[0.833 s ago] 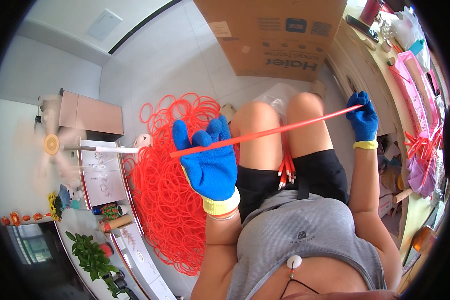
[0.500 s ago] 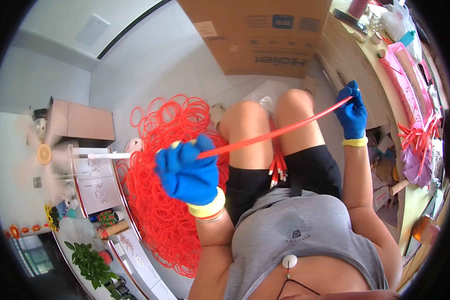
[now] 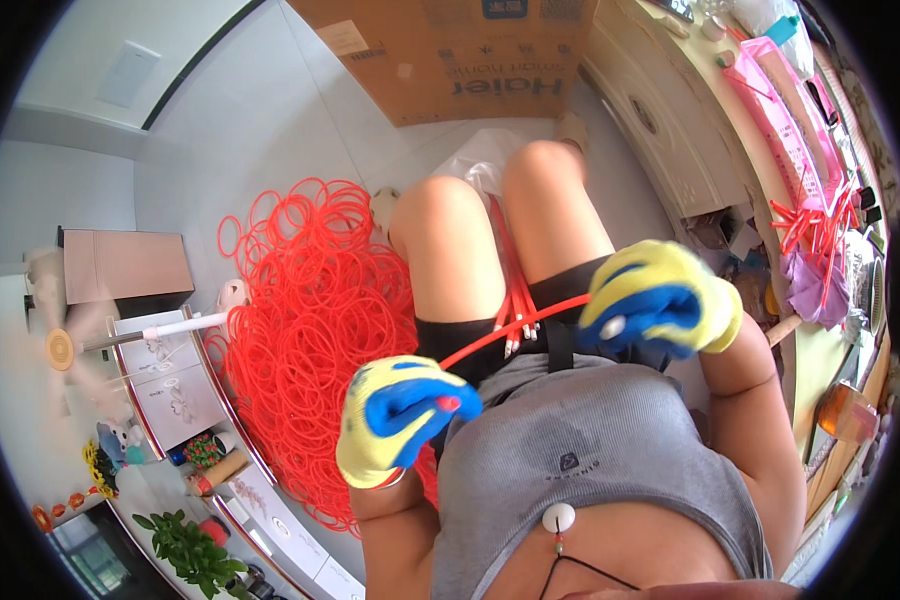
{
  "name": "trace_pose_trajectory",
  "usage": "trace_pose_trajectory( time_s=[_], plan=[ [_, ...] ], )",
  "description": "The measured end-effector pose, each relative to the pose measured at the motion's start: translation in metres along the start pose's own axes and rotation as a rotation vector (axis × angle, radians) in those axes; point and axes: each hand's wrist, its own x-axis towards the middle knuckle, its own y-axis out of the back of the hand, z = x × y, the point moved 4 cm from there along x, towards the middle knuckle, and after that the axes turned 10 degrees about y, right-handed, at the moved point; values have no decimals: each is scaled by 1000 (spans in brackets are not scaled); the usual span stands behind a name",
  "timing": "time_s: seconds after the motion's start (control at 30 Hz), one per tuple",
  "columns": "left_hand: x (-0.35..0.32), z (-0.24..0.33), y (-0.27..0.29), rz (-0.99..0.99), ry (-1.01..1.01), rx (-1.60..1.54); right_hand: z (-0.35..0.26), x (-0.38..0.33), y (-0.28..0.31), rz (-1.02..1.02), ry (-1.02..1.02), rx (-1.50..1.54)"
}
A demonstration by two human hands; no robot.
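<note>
My left hand (image 3: 395,418), in a yellow glove with blue coating, is closed round one end of a thin red plastic tube (image 3: 468,350). Its red tip pokes out of the fist. The tube arches above my lap to my right hand (image 3: 665,300), gloved alike, whose fingers are closed on the other end; a whitish tip shows among them. Between my thighs lies a bundle of red tubes (image 3: 519,298), several with white ends. A big heap of red tube rings (image 3: 320,350) covers the floor left of my legs.
A large cardboard box (image 3: 450,70) stands ahead of my knees. On the right table are a pink basket (image 3: 770,110), loose red strips (image 3: 815,222), a purple cloth (image 3: 817,290) and an amber jar (image 3: 848,412). A fan (image 3: 60,349) stands left.
Both hands have come back toward my torso and turned over, showing the yellow sides of the gloves. The tube, stretched wide before, now bends between hands closer together. The view has shifted.
</note>
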Motion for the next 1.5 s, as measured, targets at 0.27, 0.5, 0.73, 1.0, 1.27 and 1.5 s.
trace_pose_trajectory(
  time_s=[0.27,0.5,0.73,1.0,1.27,1.5],
  plan=[
    [5,18,-30,-86,-276,639,-11,10,-54,-272,68,-553],
    [2,41,-40,-100,-262,773,-28,29,-60,-306,-175,-617],
    [-2,48,-40,-98,-327,857,-35,38,-55,-383,-31,-671],
    [5,31,-43,-69,-309,819,5,-18,-81,-260,69,-874],
    [9,22,-21,17,-266,573,27,11,-48,-118,48,-175],
    [4,27,-28,-136,-417,827,29,8,-62,-167,31,-61]
  ],
)
